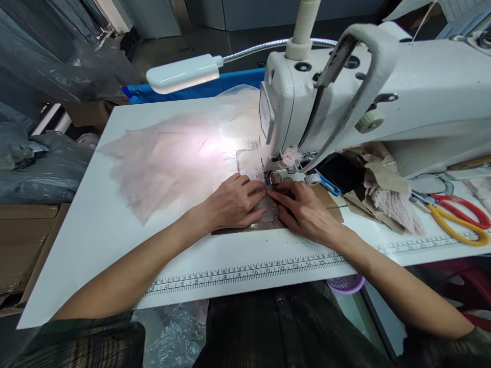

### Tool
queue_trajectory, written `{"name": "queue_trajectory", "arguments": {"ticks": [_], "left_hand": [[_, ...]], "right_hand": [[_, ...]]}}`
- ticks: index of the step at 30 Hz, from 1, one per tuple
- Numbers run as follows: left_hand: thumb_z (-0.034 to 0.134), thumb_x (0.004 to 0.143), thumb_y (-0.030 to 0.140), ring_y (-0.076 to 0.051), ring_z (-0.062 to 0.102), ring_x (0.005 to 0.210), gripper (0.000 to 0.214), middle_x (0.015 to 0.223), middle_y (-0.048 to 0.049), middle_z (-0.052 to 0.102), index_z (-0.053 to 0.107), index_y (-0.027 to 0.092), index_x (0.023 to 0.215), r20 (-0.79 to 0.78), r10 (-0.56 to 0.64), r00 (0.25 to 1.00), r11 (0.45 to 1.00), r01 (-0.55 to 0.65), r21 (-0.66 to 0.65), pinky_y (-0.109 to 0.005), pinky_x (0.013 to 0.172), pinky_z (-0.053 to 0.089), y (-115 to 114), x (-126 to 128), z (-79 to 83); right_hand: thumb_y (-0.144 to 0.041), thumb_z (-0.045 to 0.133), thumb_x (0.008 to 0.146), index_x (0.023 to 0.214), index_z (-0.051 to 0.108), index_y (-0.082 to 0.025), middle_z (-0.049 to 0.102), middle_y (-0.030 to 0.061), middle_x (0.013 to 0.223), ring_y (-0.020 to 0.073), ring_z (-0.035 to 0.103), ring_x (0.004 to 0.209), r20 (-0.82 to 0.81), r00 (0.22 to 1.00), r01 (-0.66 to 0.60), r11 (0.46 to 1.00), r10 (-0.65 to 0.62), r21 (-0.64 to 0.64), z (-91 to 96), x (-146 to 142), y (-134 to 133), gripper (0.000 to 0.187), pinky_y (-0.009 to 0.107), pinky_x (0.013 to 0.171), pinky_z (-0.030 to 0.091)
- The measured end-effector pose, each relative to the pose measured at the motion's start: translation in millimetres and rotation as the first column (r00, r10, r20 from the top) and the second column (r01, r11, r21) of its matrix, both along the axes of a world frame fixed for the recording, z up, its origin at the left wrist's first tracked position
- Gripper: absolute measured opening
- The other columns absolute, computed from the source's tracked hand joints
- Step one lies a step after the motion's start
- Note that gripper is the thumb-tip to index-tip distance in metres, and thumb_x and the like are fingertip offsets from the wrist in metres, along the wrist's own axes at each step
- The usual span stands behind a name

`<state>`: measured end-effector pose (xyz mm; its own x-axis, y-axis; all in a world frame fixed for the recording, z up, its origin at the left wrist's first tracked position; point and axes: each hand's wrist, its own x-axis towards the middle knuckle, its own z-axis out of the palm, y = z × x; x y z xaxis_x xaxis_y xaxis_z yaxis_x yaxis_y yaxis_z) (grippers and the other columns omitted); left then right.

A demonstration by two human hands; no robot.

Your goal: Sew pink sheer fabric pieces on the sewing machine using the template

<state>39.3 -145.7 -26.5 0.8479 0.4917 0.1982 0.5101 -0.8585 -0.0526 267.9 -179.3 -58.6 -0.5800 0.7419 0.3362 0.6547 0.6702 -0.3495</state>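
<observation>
My left hand [240,202] lies on the sewing machine's bed just left of the presser foot [274,178], fingers stretched toward it and thumb apart. From the other side, my right hand [303,207] reaches in with its forefinger extended and thumb apart. The two forefinger tips nearly meet in front of the foot. Any small piece under them is too fine to make out. A sheer pale pink fabric [164,158] spreads in soft folds over the white table [111,245], left of and behind my left hand. The white sewing machine [433,82] stands over my right hand.
A lit lamp [184,74] hangs over the fabric. Right of the machine head lie a blue-handled tool [328,183], a black phone-like object [341,171], brown paper [387,176] and scissors [456,217]. A printed ruler [245,273] runs along the front edge. Cardboard boxes [28,240] stand left.
</observation>
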Motion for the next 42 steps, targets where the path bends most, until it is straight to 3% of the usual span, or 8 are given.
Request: {"name": "queue_trajectory", "arguments": {"ticks": [11,18,22,25,30,34,37,42], "left_hand": [[0.046,0.096,0.038,-0.027,0.061,0.092,0.039,0.121,-0.0156,0.062,0.066,0.009,0.112,-0.071,0.168,0.983,0.986,-0.167,0.014,-0.042,0.08,0.046,-3.4,12.0,2.6],[0.057,0.091,0.044,-0.026,0.058,0.104,0.038,0.118,-0.0151,0.061,0.06,0.012,0.112,0.102,0.001,0.995,0.995,0.009,-0.1,-0.041,0.086,0.045,-10.8,-2.6,19.0],[0.055,0.094,0.035,-0.021,0.061,0.096,0.021,0.11,-0.0111,0.064,0.06,0.014,0.096,0.193,-0.047,0.98,0.985,0.077,-0.152,-0.038,0.085,0.046,-16.7,-11.4,4.5],[0.046,0.099,0.024,-0.017,0.062,0.092,0.019,0.101,-0.0076,0.066,0.058,0.016,0.086,0.299,-0.011,0.954,0.988,0.057,-0.145,-0.036,0.085,0.046,-11.9,-12.1,-5.9],[0.041,0.1,0.026,-0.016,0.063,0.087,0.022,0.096,-0.0067,0.067,0.056,0.016,0.087,0.368,-0.047,0.928,0.997,0.063,-0.033,-0.036,0.08,0.049,-3.5,-5.2,1.6],[0.056,0.093,0.044,-0.026,0.062,0.1,0.036,0.106,-0.0161,0.065,0.056,0.01,0.106,0.349,-0.097,0.932,0.985,0.038,0.171,-0.043,0.082,0.054,-15.2,8.7,8.6],[0.056,0.093,0.03,-0.025,0.064,0.096,0.031,0.104,-0.0173,0.065,0.054,0.006,0.113,0.324,-0.093,0.942,0.96,-0.001,0.28,-0.04,0.079,0.057,-21.5,16.3,2.9],[0.045,0.096,0.016,-0.013,0.065,0.073,0.016,0.087,-0.0071,0.067,0.061,0.012,0.099,0.422,0.025,0.906,0.997,0.01,-0.081,-0.024,0.061,0.057,-11.2,6.2,-7.1]], "right_hand": [[-0.023,0.048,0.093,0.136,0.051,-0.019,0.057,0.0113,0.108,0.0241,0.058,0.092,-0.173,0.979,0.072,0.976,-0.109,-0.207,6.6,15.1,9.0,0.044,0.038,0.08,0.052],[-0.025,0.049,0.089,0.111,0.064,-0.017,0.062,0.007,0.092,0.0192,0.057,0.076,-0.316,0.942,0.003,0.941,-0.117,-0.337,10.2,25.8,16.6,0.027,0.033,0.07,0.05],[-0.023,0.05,0.089,0.105,0.064,-0.018,0.065,0.0054,0.091,0.0179,0.058,0.072,-0.309,0.945,-0.031,0.909,-0.11,-0.416,15.5,26.8,17.5,0.023,0.031,0.067,0.05],[-0.024,0.057,0.086,0.106,0.062,-0.017,0.063,0.0058,0.09,0.0192,0.059,0.076,-0.246,0.969,-0.102,0.935,0.017,-0.34,24.1,19.5,13.6,0.022,0.032,0.071,0.05],[-0.028,0.06,0.087,0.109,0.053,-0.017,0.057,0.0115,0.107,0.0215,0.057,0.086,-0.147,0.976,-0.193,0.951,0.161,-0.24,29.0,1.0,10.8,0.026,0.035,0.076,0.048],[-0.022,0.051,0.09,0.089,0.053,-0.019,0.057,0.0059,0.089,0.0185,0.054,0.076,-0.184,0.977,-0.142,0.971,0.106,-0.194,25.3,-9.0,14.6,0.004,0.031,0.065,0.042],[-0.021,0.051,0.088,0.086,0.052,-0.018,0.056,0.0031,0.079,0.0159,0.051,0.067,-0.265,0.962,-0.118,0.977,0.068,-0.178,24.5,-9.7,15.3,0.004,0.029,0.062,0.04],[-0.024,0.053,0.091,0.09,0.059,-0.016,0.058,0.0036,0.076,0.0164,0.054,0.065,-0.293,0.956,-0.033,0.98,-0.026,-0.195,20.4,-0.1,7.9,0.009,0.029,0.061,0.045]]}}
